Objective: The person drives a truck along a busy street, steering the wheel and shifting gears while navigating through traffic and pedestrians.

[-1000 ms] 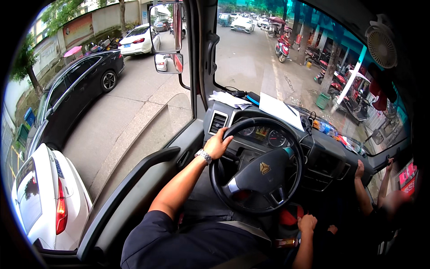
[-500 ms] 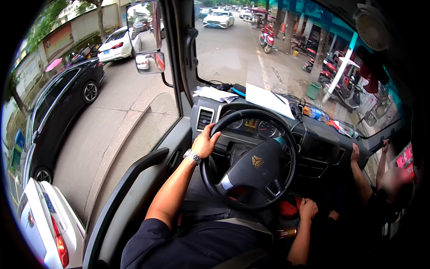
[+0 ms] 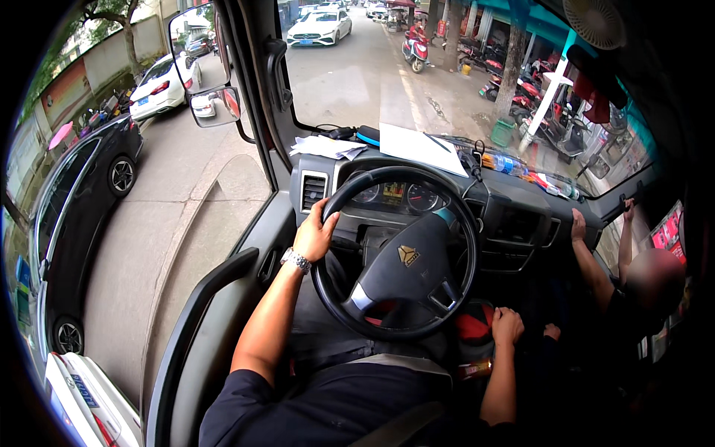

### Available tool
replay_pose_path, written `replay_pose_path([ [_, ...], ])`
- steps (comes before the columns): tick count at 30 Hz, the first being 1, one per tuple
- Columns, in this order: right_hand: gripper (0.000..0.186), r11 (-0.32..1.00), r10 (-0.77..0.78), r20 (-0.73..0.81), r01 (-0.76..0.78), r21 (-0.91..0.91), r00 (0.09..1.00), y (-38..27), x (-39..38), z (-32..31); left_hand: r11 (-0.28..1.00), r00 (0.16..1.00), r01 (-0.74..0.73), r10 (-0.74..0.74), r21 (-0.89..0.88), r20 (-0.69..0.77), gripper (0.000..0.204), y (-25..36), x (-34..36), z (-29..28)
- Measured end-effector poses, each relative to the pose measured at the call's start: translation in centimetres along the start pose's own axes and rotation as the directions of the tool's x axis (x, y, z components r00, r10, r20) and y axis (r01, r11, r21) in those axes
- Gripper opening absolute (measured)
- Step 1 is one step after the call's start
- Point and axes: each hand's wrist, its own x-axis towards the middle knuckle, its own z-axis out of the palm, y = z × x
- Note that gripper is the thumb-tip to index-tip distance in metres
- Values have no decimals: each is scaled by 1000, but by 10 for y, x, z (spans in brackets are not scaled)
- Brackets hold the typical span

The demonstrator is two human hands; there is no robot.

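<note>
My left hand [image 3: 316, 231], with a silver wristwatch [image 3: 296, 259] at the wrist, grips the left side of a black steering wheel [image 3: 468, 264], behind which sits the lit instrument cluster [image 3: 393, 192]. My right hand [image 3: 506, 325] is low to the right of the wheel, fingers curled down beside a red-and-black object [image 3: 475, 322]; what lies under the fingers is hidden. An amber-coloured item [image 3: 474, 368] rests near my right forearm.
Papers [image 3: 421, 149], cables and bottles [image 3: 506, 165] lie on the dashboard. A passenger [image 3: 618, 298] sits at the right, hands raised. Outside are a black car [image 3: 78, 201], white cars [image 3: 319, 28], a scooter rider [image 3: 415, 52], trees and parked scooters [image 3: 566, 134].
The cabin and street have shifted leftward in the picture. The cars alongside have slid back past the side window, and the oncoming white car is nearer. Both my hands keep their grip.
</note>
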Motion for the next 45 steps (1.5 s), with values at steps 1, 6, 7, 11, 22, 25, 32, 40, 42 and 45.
replay_pose_path([
  [1,25,1000,-4,-11,4,0,1000,2,0,2,1000,1000,0,0,-3,2,52,-1,1,1],
  [6,25,999,1,-38,1,37,999,0,1,6,999,999,34,-33,6,-14,52,-11,1,4],
  [7,25,999,-11,-64,13,37,998,0,1,4,1000,999,28,-28,11,-20,52,-10,-1,4],
  [11,24,999,-29,-115,34,42,993,2,2,9,999,998,43,-43,-12,-36,52,-15,-3,8],
  [22,23,998,-11,-164,20,56,986,10,4,21,996,995,81,-83,-38,-54,53,-10,-15,12],
  [25,21,998,25,-138,-17,57,990,5,9,17,999,997,25,-29,-47,-74,55,-17,-16,14],
  [32,23,1000,8,-136,-4,27,991,8,9,19,996,998,37,-40,-78,-40,57,-8,-19,15],
  [40,25,1000,-5,-158,7,12,987,17,12,27,999,998,-1,-2,-45,-58,58,-6,-26,18],
  [42,25,1000,-8,-151,8,0,988,17,13,26,999,998,-3,0,-37,-66,58,-6,-27,18],
  [45,25,1000,-16,-146,15,-11,989,21,15,25,999,996,-11,8,-35,-84,58,-5,-31,22],
])
